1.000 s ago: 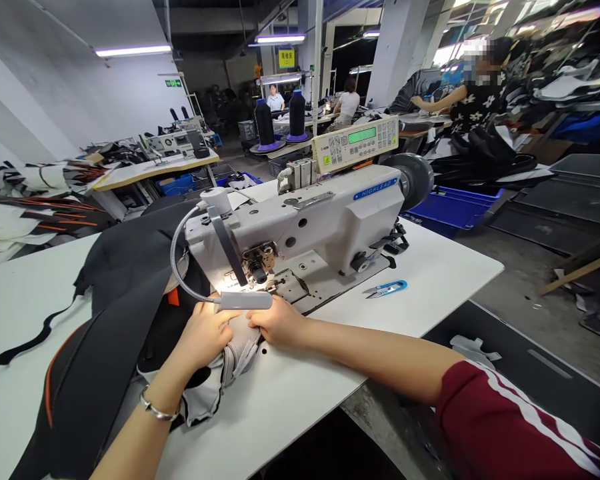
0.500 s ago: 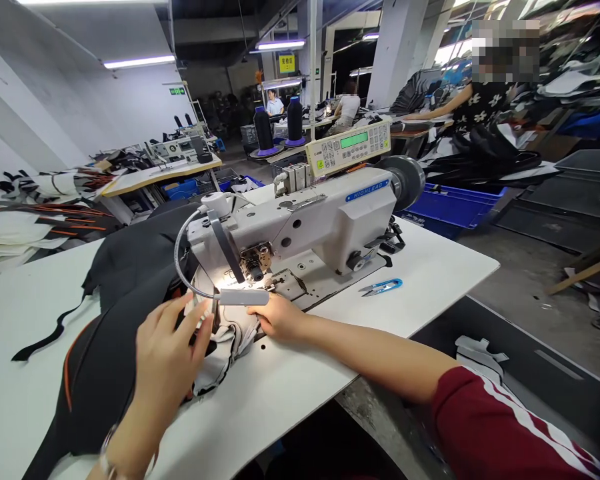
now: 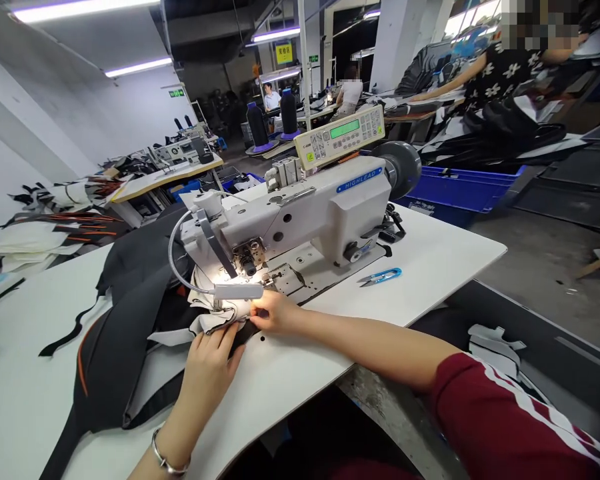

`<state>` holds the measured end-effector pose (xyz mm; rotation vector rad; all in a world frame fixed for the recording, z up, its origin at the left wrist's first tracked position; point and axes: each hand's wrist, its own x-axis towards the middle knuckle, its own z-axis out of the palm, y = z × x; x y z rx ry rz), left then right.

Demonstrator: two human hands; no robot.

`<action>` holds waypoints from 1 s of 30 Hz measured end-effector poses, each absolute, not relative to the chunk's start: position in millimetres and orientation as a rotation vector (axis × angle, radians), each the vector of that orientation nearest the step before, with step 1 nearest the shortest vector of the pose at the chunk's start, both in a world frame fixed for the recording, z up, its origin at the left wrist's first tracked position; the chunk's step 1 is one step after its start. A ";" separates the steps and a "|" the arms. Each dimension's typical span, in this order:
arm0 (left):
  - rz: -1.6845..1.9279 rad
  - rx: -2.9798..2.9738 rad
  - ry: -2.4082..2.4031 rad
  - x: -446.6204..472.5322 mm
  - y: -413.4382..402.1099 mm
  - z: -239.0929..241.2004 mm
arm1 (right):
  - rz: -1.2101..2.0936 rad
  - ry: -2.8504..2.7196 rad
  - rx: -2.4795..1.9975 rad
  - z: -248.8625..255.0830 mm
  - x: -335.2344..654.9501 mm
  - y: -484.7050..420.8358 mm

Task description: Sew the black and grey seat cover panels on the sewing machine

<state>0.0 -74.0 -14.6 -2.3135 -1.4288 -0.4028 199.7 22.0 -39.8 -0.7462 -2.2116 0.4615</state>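
- 2 hands: left hand (image 3: 209, 375) and right hand (image 3: 275, 313), apart, fingers of both on the fabric, firmness of grip unclear
- 1 pale fabric piece (image 3: 215, 321), between the hands, just in front of the sewing machine's needle; folded, slightly rumpled
- 1 white-bodied HIGHLEAD sewing machine (image 3: 300, 217), set into a white table (image 3: 445, 280)
- 1 lit gooseneck lamp (image 3: 237, 291), at the sewing machine's front, just above the fabric
- 1 black panel with orange edging (image 3: 117, 373), left of the sewing machine
- 1 pair of blue thread snips (image 3: 379, 276), right of the sewing machine
- 2 dark thread cones (image 3: 273, 120), behind the sewing machine
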 end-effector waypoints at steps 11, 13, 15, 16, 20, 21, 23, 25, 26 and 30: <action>0.010 -2.220 -1.723 -10.8 -42.6 -7.8 | 0.296 -2.365 -0.514 -37.8 192.0 9.4; 0.078 -2.170 -1.740 -5.8 -41.4 -3.8 | 0.270 -2.378 -0.529 -37.7 190.4 8.4; 0.151 -2.119 -1.758 1.3 -41.3 2.4 | 0.243 -2.382 -0.554 -38.5 189.6 8.5; 0.185 -2.107 -1.760 4.7 -40.7 5.9 | 0.236 -2.381 -0.560 -39.3 189.5 9.0; 0.220 -2.144 -1.745 8.6 -35.1 17.6 | 0.226 -2.376 -0.507 -43.2 189.7 10.8; 0.207 -2.152 -1.741 6.9 -34.7 19.4 | 0.220 -2.377 -0.490 -43.6 189.9 10.7; 0.186 -2.168 -1.731 3.0 -38.6 21.8 | 0.215 -2.365 -0.489 -43.3 190.2 10.1; 0.187 -2.194 -1.722 1.8 -49.9 23.0 | 0.229 -2.348 -0.509 -42.3 190.3 9.4; 0.200 -2.217 -1.721 3.1 -57.6 23.2 | 0.234 -2.344 -0.507 -41.7 190.1 9.4; 0.243 -2.304 -1.720 18.9 -85.5 22.0 | 0.206 -2.406 -0.393 -40.1 186.2 12.4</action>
